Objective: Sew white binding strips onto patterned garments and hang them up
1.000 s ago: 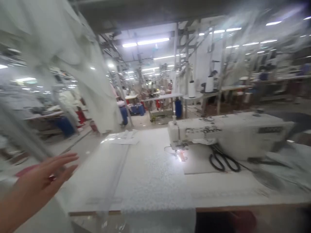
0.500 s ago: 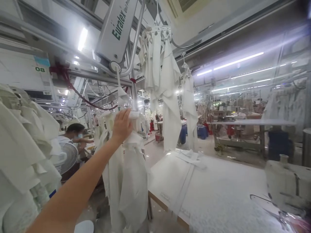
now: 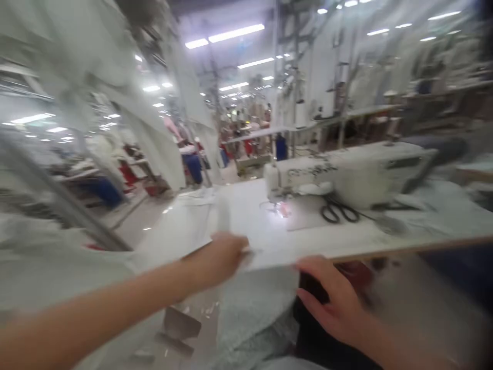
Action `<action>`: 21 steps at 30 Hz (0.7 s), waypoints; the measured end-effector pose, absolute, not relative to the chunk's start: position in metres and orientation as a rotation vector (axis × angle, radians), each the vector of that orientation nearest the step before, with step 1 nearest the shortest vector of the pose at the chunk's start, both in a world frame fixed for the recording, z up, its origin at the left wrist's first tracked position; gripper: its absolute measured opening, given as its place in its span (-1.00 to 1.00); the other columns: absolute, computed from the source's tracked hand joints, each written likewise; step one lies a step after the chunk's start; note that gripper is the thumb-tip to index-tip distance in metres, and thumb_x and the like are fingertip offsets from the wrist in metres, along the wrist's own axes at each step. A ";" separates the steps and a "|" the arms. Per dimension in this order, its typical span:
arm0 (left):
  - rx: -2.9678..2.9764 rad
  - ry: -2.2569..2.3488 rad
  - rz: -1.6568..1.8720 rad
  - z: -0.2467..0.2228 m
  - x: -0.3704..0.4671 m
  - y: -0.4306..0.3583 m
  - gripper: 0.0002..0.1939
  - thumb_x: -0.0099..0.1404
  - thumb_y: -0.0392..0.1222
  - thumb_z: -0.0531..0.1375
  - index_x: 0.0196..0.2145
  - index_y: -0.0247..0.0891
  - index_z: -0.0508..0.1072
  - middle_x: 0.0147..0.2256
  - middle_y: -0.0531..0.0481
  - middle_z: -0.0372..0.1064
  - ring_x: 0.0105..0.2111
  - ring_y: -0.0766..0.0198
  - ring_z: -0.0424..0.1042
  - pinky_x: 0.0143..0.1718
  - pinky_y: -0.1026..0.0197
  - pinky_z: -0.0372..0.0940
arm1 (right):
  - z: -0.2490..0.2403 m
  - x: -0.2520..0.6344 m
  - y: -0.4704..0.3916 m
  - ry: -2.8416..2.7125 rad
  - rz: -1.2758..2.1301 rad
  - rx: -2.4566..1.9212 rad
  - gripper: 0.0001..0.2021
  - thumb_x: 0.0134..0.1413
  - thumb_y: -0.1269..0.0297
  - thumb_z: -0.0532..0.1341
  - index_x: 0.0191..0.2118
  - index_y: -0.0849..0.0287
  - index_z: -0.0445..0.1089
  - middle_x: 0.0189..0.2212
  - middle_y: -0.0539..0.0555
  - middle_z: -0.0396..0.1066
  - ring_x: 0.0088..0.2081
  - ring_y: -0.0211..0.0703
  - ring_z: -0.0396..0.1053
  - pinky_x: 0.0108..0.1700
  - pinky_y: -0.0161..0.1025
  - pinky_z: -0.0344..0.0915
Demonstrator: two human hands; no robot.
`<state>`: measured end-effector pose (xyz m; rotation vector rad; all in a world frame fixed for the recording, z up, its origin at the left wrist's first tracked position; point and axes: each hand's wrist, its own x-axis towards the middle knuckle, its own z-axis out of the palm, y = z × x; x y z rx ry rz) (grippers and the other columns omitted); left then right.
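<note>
My left hand is at the near edge of the white sewing table, smeared by motion. Its fingers look curled, with something pale at the fingertips that I cannot make out. Pale fabric hangs below the table edge between my hands. My right hand is just in front of that edge, thumb and forefinger apart, with nothing visible between them. The forefinger tip is close to the fabric's right side; whether it touches is unclear. Beyond my hands stands a white sewing machine, its needle area lit.
Black-handled scissors lie by the machine. White pieces rest at the table's far left corner. White cloth parts hang at upper left, above a grey metal post. Other work tables stand behind.
The view has swung right and down to the sewing machine. My left hand has left the hanger of white garment parts and come down to the table edge. My right hand has come into view.
</note>
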<state>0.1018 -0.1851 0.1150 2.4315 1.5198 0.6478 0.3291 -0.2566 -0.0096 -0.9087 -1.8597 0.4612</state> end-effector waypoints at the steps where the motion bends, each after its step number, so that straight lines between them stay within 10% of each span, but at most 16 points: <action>1: 2.409 1.316 0.437 0.093 0.125 -0.194 -0.80 0.10 -0.13 0.22 -0.60 -0.24 0.37 -0.62 0.04 0.32 -0.60 0.29 0.33 -0.55 0.29 0.20 | -0.001 0.336 -0.253 -1.785 0.526 -0.920 -0.55 0.10 0.18 0.19 0.10 0.13 0.16 -0.01 0.20 0.27 0.03 0.01 0.22 0.08 -0.01 0.18; 8: 1.693 0.876 0.536 0.021 0.238 -0.180 -0.71 0.22 0.01 0.05 -0.46 -0.27 0.33 -0.67 0.09 0.29 -0.67 0.34 0.30 -0.60 0.33 0.19 | -0.024 0.422 -0.239 -1.386 2.070 -0.827 -0.63 -0.23 0.24 0.37 -0.23 0.30 0.41 -0.36 0.08 0.47 -0.32 -0.04 0.44 -0.15 -0.09 0.35; 16: 1.839 1.147 0.337 -0.114 0.221 -0.160 -0.61 0.21 0.04 0.03 -0.20 -0.31 0.42 -0.39 -0.07 0.47 -0.34 0.11 0.45 -0.28 0.10 0.32 | -0.143 0.522 -0.280 -0.618 1.973 -1.300 -0.81 -0.02 0.25 0.27 -0.40 0.31 0.41 -0.54 0.02 0.45 -0.51 -0.26 0.41 -0.36 -0.34 0.37; 21: 2.167 0.975 0.308 -0.164 0.233 -0.178 -0.62 0.23 -0.10 0.03 -0.03 -0.29 0.33 0.00 -0.17 0.29 0.03 0.05 0.26 0.07 -0.03 0.14 | -0.203 0.529 -0.308 -0.377 1.945 -1.380 -0.54 0.23 -0.04 -0.02 -0.35 0.28 0.37 -0.56 0.04 0.42 -0.50 -0.19 0.43 -0.37 -0.23 0.41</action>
